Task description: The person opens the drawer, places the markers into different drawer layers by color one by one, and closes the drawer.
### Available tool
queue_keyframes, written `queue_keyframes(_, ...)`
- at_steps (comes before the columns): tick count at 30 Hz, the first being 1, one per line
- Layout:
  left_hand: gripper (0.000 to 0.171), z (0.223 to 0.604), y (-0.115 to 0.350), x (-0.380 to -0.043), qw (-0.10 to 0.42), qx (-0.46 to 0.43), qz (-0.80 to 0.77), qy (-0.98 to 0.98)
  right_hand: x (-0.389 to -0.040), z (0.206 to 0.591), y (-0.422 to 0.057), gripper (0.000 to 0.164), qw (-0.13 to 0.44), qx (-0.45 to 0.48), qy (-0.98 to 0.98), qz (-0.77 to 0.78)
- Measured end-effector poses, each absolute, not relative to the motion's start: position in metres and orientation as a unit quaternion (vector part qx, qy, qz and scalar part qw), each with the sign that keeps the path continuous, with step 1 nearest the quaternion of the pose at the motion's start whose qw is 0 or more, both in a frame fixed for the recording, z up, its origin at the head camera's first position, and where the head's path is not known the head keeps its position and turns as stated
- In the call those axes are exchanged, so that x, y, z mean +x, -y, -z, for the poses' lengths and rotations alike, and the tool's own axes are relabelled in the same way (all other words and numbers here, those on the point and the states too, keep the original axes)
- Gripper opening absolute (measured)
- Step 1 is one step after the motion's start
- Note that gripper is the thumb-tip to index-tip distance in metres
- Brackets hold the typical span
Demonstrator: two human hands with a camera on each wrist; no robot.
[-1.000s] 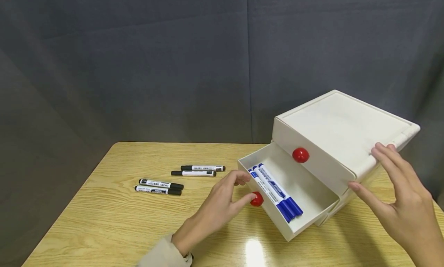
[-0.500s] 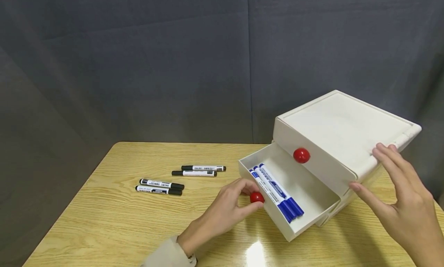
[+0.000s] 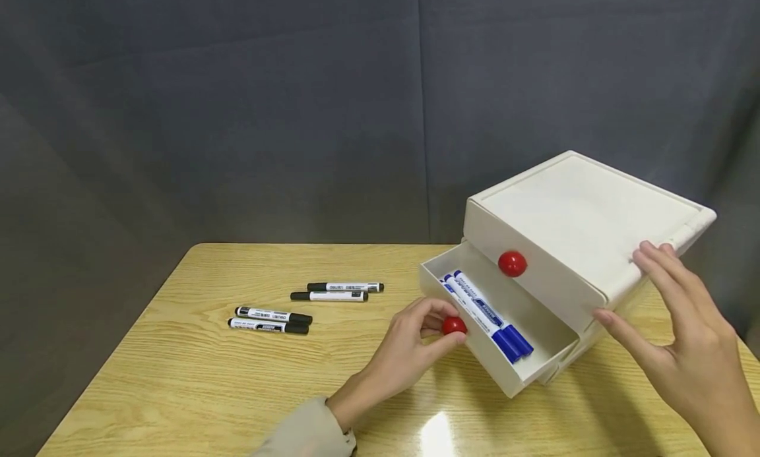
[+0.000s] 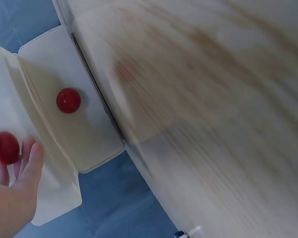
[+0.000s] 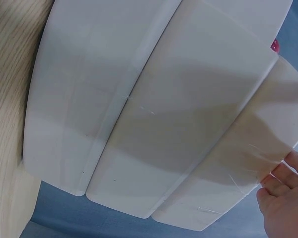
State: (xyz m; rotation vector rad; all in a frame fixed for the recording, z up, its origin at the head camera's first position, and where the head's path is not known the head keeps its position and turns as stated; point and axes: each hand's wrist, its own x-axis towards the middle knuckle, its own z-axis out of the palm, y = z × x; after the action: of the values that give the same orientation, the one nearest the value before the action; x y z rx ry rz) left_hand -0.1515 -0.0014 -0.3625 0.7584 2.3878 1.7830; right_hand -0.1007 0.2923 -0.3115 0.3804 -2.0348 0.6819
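My left hand (image 3: pixel 410 345) pinches the round red knob (image 3: pixel 454 326) of a pulled-out white drawer (image 3: pixel 493 371) between thumb and fingers. Blue-capped markers (image 3: pixel 487 315) lie in this drawer along its front wall, which partly hides one of them. The drawer belongs to a white cabinet (image 3: pixel 588 213) of three stacked tiers; this is the middle one. My right hand (image 3: pixel 695 338) rests at the cabinet's near right edge, its fingers extended along the top and its thumb at the front corner. In the right wrist view, its fingertips (image 5: pixel 285 171) touch the top tier's edge.
Two pairs of black-capped markers (image 3: pixel 270 320) lie on the wooden table (image 3: pixel 196 384), left of the cabinet. The top drawer is closed, with its own red knob (image 3: pixel 512 264). A lower drawer's knob (image 4: pixel 68 100) shows in the left wrist view. A dark curtain (image 3: pixel 297 114) hangs behind.
My left hand has closed its fingers around the red knob and moved right and slightly away. The drawer has slid partway into the cabinet with the markers inside. My right hand has hardly moved.
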Motion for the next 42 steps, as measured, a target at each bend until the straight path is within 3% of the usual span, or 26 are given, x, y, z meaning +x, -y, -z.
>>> queue_keyframes(6,0.028,0.365,-0.012,-0.157,0.035,0.232,-0.602,-0.763,-0.101,0.312,-0.294,0.092,0.448,0.147,0.838,-0.275)
queue_keyframes(14,0.027,0.364,-0.033,-0.162,-0.025,0.257,-0.567,-0.782,-0.102,0.311,-0.295,0.092,0.452,0.149,0.836,-0.274)
queue_keyframes(28,0.025,0.364,-0.065,-0.177,-0.084,0.284,-0.537,-0.790,-0.101,0.311,-0.296,0.091,0.458,0.147,0.832,-0.276)
queue_keyframes(42,0.030,0.362,-0.072,-0.179,-0.061,0.250,-0.531,-0.807,-0.101,0.312,-0.292,0.090,0.457,0.150,0.831,-0.280)
